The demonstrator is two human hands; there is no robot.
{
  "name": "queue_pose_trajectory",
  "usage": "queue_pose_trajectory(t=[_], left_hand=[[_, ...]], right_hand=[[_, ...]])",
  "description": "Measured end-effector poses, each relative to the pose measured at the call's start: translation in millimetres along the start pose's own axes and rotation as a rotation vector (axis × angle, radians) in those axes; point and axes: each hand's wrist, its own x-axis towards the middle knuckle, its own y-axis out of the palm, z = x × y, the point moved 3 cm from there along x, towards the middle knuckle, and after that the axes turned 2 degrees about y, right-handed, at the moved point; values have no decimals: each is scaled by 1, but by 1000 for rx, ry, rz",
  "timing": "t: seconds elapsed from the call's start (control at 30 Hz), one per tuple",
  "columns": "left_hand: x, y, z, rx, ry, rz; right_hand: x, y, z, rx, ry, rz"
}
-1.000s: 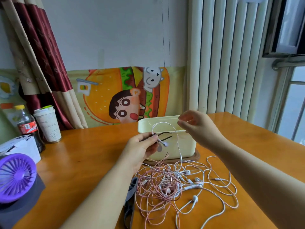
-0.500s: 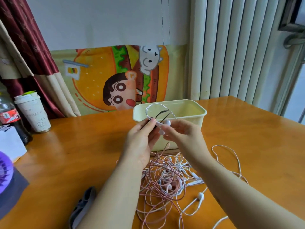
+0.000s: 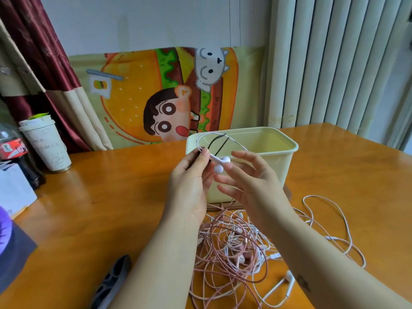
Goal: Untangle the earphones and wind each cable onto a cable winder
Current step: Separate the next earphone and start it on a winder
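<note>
Since 0.5 s ago: right hand (image 3: 252, 181) has let go and spread its fingers; before, its fingertips were closed against the left's. 2 buds now hang in plain sight.

Room: pale wall (image 3: 156, 21) behind, white ribbed panels (image 3: 334, 63) at right, dark red curtain (image 3: 44, 52) at left. A cartoon burger cloth (image 3: 133, 97) hangs against the wall at table height.

Surface: glossy orange-brown wooden table (image 3: 111, 197). Cream plastic box (image 3: 278, 166) stands near the middle, open top. At the left edge: white carton (image 3: 13, 192), purple fan (image 3: 4, 233) (cut off by the frame), paper cup (image 3: 44, 148) with lid, cola bottle (image 3: 13, 150) just beside the cup. A grey strap-like piece (image 3: 111, 284) lies near the bottom edge; cannot tell what it is.

Task item: tangle of earphones (image 3: 234, 248), pink and white cables, lies on the table in front of the box, under both forearms.

Hands: both raised in front of the box, above the tangle. Left hand (image 3: 189, 181) pinches 1 white earphone (image 3: 225, 160) between thumb and forefinger; its cable arcs up in a loop over the box rim. The same pinch holds a thin black strip (image 3: 214, 140). Right hand is released, palm toward the left hand, fingertips just beside the 2 buds.
</note>
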Motion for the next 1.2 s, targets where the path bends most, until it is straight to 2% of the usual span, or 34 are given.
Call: queue_pose_trajectory(t=[0.3,0.5,0.83,1.03,1.2], left_hand=[[-5,10,13,-171,-132,-3],[2,7,1,-200,-50,-11],[2,3,6,113,92,-35],[4,-2,-4,222,138,-2],[3,-3,-12,379,313,19]], right_hand=[[3,3,7,-63,-98,-48],[18,13,10,-133,-117,-33],[23,6,11,-232,-166,-48],[25,5,14,-141,-112,-9],[24,5,18,-145,-141,-19]])
